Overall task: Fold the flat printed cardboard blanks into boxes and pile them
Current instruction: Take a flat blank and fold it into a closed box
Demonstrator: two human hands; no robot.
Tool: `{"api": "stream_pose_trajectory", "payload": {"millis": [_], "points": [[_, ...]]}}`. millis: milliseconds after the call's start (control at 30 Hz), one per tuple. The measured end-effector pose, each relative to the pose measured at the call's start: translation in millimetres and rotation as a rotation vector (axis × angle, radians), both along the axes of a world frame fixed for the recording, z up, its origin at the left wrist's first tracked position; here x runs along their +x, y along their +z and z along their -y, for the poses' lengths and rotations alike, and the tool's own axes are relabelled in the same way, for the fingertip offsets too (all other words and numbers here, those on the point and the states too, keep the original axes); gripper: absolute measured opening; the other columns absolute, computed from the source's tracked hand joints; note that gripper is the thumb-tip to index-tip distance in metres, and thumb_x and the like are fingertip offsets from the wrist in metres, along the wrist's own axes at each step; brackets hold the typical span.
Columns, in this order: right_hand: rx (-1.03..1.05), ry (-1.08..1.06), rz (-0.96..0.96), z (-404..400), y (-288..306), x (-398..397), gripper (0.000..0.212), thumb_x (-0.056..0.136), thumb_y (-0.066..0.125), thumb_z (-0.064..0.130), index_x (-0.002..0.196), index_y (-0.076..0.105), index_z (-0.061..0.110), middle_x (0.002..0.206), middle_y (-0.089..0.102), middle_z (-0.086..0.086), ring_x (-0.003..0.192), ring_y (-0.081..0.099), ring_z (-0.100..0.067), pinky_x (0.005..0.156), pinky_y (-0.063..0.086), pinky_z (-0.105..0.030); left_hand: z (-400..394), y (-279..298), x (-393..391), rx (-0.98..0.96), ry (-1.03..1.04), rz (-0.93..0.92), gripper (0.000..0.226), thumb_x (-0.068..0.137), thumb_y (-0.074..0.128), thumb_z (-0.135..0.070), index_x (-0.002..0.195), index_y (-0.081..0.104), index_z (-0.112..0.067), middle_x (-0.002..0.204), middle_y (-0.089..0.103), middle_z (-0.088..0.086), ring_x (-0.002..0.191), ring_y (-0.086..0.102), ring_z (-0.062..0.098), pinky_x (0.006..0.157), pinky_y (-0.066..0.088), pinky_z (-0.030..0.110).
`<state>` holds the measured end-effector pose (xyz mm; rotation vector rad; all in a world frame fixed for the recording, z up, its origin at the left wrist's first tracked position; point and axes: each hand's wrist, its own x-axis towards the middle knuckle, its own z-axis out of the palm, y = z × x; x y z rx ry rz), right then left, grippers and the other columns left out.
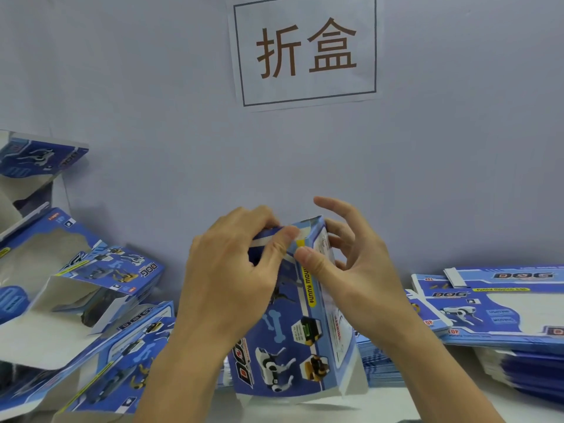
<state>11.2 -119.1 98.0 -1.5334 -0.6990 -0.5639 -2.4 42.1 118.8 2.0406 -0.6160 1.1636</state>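
Observation:
A blue printed box with robot-dog pictures stands upright in the middle, its lower flaps loose on the table. My left hand grips its upper left side, thumb pressing the top flap. My right hand holds the upper right edge, with the thumb on the front corner and the fingers curled behind the side panel. Folded boxes lie piled at the left. A stack of flat blanks lies at the right.
A grey wall stands close behind the table, with a paper sign taped to it. More flat blanks lie behind the held box. A strip of white table shows at the bottom.

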Motion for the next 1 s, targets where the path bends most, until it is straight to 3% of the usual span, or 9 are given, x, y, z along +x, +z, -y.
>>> {"api": "stream_pose_trajectory", "payload": {"millis": [67,133,267,367,533,633,767,867,1000], "points": [[-0.042,-0.01,0.022,1.4,2.6,-1.4,0.067,0.072,0.077,0.037,0.133,0.048,0.035,0.109,0.068,0.017,0.106,0.063,-0.008,0.084,0.054,-0.024,-0.4,2.9,-2.2,0.001,-0.014,-0.064,0.04,0.083,0.05,-0.073,0.103,0.07,-0.046,0.086,0.059,-0.011,0.083,0.062,0.009,0.073,0.054,0.044],[-0.071,-0.017,0.038,3.0,4.0,-2.9,0.067,0.075,0.08,0.029,0.134,0.048,0.033,0.108,0.067,0.02,0.102,0.062,-0.002,0.077,0.05,-0.012,0.9,4.7,-3.8,-0.061,-0.045,-0.122,0.039,0.081,0.053,-0.075,0.103,0.072,-0.049,0.088,0.06,-0.011,0.086,0.062,0.007,0.074,0.055,0.04],[-0.079,-0.019,0.052,0.5,2.7,-3.9,0.071,0.071,0.082,0.027,0.133,0.047,0.035,0.108,0.065,0.023,0.102,0.061,0.001,0.075,0.049,-0.008,3.3,5.7,-4.9,-0.262,-0.143,-0.171,0.018,0.073,0.062,-0.056,0.085,0.074,-0.049,0.091,0.069,-0.02,0.09,0.064,-0.003,0.077,0.054,0.026],[-0.043,-0.046,0.056,-0.3,0.6,-2.3,0.074,0.066,0.081,0.036,0.133,0.048,0.036,0.109,0.067,0.021,0.103,0.061,0.001,0.078,0.049,-0.009,2.3,5.4,-3.6,-0.257,-0.179,-0.212,0.023,0.071,0.063,-0.055,0.089,0.075,-0.047,0.097,0.071,-0.026,0.096,0.063,-0.01,0.081,0.053,0.015],[0.009,-0.085,0.04,5.0,0.0,2.0,0.078,0.062,0.08,0.042,0.134,0.048,0.042,0.108,0.066,0.029,0.103,0.06,0.008,0.082,0.044,-0.004,4.7,4.7,-4.3,-0.144,-0.206,-0.274,0.029,0.08,0.053,-0.06,0.104,0.07,-0.055,0.112,0.067,-0.03,0.115,0.061,0.003,0.104,0.044,0.046],[0.012,-0.091,0.034,6.8,-0.9,4.2,0.077,0.063,0.078,0.043,0.133,0.048,0.044,0.11,0.067,0.026,0.106,0.06,0.004,0.086,0.046,-0.008,6.2,4.2,-4.7,-0.071,-0.183,-0.281,0.026,0.09,0.047,-0.066,0.108,0.065,-0.061,0.115,0.064,-0.034,0.123,0.055,0.012,0.108,0.038,0.05],[0.0,-0.05,0.035,10.6,-1.4,4.4,0.071,0.071,0.084,0.039,0.133,0.05,0.043,0.113,0.067,0.014,0.107,0.062,-0.007,0.088,0.054,-0.023,9.8,4.0,-6.2,-0.008,-0.109,-0.257,0.027,0.087,0.038,-0.06,0.104,0.059,-0.067,0.113,0.061,-0.039,0.12,0.048,0.002,0.107,0.036,0.047],[-0.122,-0.026,0.023,10.8,-1.3,2.9,0.074,0.073,0.085,0.031,0.135,0.046,0.042,0.113,0.063,0.02,0.107,0.061,-0.002,0.079,0.054,-0.015,10.7,1.9,-4.8,-0.029,-0.079,-0.228,0.027,0.088,0.036,-0.059,0.103,0.056,-0.067,0.113,0.062,-0.037,0.117,0.047,0.0,0.106,0.037,0.047],[-0.253,-0.139,0.048,-0.5,-5.0,4.6,0.088,0.072,0.087,0.029,0.141,0.035,0.046,0.127,0.056,0.009,0.116,0.061,-0.009,0.095,0.054,-0.035,15.2,-0.6,-4.3,-0.098,-0.099,-0.185,0.027,0.084,0.044,-0.069,0.1,0.065,-0.064,0.108,0.066,-0.034,0.113,0.055,0.0,0.103,0.043,0.047]]}}
